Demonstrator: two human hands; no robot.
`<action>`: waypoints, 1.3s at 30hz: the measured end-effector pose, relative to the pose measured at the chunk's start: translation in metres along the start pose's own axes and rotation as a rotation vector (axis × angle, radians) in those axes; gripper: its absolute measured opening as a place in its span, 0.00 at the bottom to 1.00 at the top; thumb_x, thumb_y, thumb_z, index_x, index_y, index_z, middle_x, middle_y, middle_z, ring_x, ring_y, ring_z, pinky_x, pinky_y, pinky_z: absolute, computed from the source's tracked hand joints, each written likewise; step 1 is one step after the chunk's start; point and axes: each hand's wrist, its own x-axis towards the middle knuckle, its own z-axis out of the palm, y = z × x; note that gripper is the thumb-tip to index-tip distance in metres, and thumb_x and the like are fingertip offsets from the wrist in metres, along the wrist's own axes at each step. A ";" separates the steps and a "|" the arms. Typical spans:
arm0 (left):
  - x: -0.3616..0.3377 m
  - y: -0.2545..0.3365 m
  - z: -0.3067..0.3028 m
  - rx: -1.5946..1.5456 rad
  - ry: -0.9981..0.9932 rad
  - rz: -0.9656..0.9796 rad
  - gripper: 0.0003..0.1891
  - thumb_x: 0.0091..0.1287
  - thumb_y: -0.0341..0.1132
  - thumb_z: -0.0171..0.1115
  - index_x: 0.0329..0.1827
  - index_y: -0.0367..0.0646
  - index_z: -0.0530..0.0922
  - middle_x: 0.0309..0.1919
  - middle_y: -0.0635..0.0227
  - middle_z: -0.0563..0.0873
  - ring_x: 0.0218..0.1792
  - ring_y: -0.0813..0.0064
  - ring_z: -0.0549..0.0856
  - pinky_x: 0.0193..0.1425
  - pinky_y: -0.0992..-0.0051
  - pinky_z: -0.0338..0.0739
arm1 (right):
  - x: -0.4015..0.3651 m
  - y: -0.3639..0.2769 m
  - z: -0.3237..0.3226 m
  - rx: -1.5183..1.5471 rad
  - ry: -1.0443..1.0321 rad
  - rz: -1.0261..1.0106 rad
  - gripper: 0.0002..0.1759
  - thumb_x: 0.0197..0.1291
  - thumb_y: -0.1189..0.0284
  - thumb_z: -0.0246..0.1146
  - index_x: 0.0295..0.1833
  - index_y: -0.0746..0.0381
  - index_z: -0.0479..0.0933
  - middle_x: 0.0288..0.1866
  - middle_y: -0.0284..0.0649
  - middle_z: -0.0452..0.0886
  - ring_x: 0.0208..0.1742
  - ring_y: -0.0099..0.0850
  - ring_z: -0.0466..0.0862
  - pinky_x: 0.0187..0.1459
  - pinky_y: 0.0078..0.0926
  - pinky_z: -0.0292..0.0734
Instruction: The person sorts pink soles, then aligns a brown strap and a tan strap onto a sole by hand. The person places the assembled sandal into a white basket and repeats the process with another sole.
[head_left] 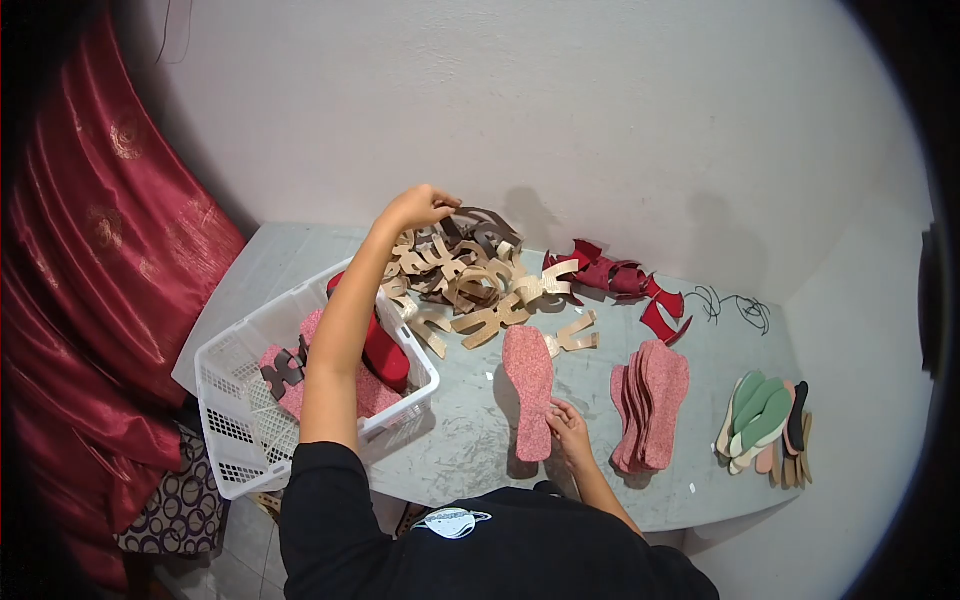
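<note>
My left hand (424, 207) reaches to the back of the table, its fingers pinched at the end of a dark brown sandal strap (487, 216). Under that strap spreads a loose pile of beige and brown straps (480, 285). Near the front, my right hand (570, 432) grips the edge of a pink speckled shoe sole (530, 385), held upright-looking with its wide end away from me. A beige strap (577, 334) lies just beyond that sole. To its right sits a stack of similar pink soles (655, 405).
A white plastic basket (225, 345) at left holds pink soles, red pieces and a dark strap. Red straps (610, 277) and thin black cords (745, 310) lie along the back. Green, black and tan soles (762, 415) sit far right. A red curtain (110, 250) hangs left.
</note>
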 end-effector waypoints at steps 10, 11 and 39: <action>-0.061 0.101 0.035 -0.178 0.040 0.175 0.15 0.57 0.32 0.60 0.48 0.52 0.81 0.35 0.60 0.80 0.33 0.68 0.81 0.40 0.73 0.76 | 0.003 -0.016 0.014 -0.009 -0.128 -0.009 0.21 0.58 0.76 0.60 0.57 0.64 0.69 0.40 0.30 0.76 0.41 0.18 0.77 0.43 0.14 0.72; -0.065 0.105 0.040 -0.180 0.030 0.199 0.15 0.57 0.32 0.59 0.48 0.52 0.82 0.37 0.60 0.80 0.33 0.67 0.82 0.39 0.72 0.76 | 0.003 -0.017 0.015 -0.008 -0.121 -0.009 0.21 0.58 0.76 0.60 0.57 0.64 0.69 0.40 0.30 0.76 0.41 0.18 0.77 0.43 0.14 0.72; -0.198 0.116 0.135 -0.283 0.010 0.225 0.25 0.53 0.22 0.60 0.52 0.62 0.79 0.52 0.63 0.76 0.46 0.63 0.80 0.47 0.69 0.77 | -0.035 -0.045 0.033 -0.016 0.020 0.054 0.23 0.57 0.72 0.62 0.60 0.59 0.69 0.41 0.24 0.73 0.35 0.09 0.73 0.24 0.04 0.66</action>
